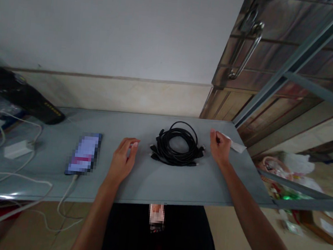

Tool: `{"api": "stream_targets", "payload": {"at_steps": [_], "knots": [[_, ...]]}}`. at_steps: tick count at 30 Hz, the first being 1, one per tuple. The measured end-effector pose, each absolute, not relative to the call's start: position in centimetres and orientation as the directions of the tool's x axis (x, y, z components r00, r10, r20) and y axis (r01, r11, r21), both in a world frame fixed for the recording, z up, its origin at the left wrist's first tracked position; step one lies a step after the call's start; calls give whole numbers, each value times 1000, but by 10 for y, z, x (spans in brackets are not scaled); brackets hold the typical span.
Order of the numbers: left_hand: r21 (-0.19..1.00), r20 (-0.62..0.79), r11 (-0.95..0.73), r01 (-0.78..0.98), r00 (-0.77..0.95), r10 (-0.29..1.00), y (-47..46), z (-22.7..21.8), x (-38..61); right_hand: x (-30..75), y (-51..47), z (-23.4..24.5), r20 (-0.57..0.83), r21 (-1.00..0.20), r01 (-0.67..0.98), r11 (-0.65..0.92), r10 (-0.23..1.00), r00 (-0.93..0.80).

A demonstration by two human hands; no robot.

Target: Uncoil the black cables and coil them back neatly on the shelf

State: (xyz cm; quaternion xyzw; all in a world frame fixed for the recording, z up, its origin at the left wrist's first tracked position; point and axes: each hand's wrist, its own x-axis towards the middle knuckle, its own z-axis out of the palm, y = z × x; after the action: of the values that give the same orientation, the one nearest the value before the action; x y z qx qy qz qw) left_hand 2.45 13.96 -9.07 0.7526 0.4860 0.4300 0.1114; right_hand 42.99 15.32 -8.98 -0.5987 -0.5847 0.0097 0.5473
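Observation:
A coiled bundle of black cables point(177, 151) lies on the grey tabletop, connector ends sticking out on both sides and one loop raised at the back. Left of it, my left hand point(124, 158) rests on the table, fingers loosely bent, a gap showing between thumb and fingers, nothing held. On the other side of the coil, my right hand point(220, 148) is closed in a fist. A dark spot shows between its fingers; what it grips, if anything, I cannot make out. A crumpled white strip point(236, 145), like paper or tissue, lies right beside this hand, partly hidden by it.
A phone point(84, 155) with a white cable plugged in lies at the left. Beyond it are a white adapter point(18, 149), loose white cords and a black cylindrical case point(26, 96). Wall behind; a metal frame point(262, 96) rises at the right table end.

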Motion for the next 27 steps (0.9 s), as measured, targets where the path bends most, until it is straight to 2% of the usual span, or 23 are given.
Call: {"api": "stream_targets", "payload": {"at_steps": [9,11,13,16,18,22,27], "knots": [[598,535,-500,626,153,831,139,-90,24,430,150,-87,671,-619,724,305,685,285],[600,532,-496,627,150,834,139,-90,24,424,143,-80,699,-556,758,341,686,203],[607,528,-493,624,148,836,138,-88,24,411,133,-70,697,-457,793,403,717,38],[616,521,-494,613,152,840,137,-86,25,382,119,-59,562,-323,804,499,785,-261],[627,512,-486,609,148,846,137,-85,25,361,113,-58,439,-266,811,521,815,-379],[648,506,-477,593,132,852,137,-86,25,339,113,-70,272,-157,846,510,845,-460],[662,492,-484,572,155,857,135,-87,24,347,111,-87,278,-59,812,581,791,-545]]}}
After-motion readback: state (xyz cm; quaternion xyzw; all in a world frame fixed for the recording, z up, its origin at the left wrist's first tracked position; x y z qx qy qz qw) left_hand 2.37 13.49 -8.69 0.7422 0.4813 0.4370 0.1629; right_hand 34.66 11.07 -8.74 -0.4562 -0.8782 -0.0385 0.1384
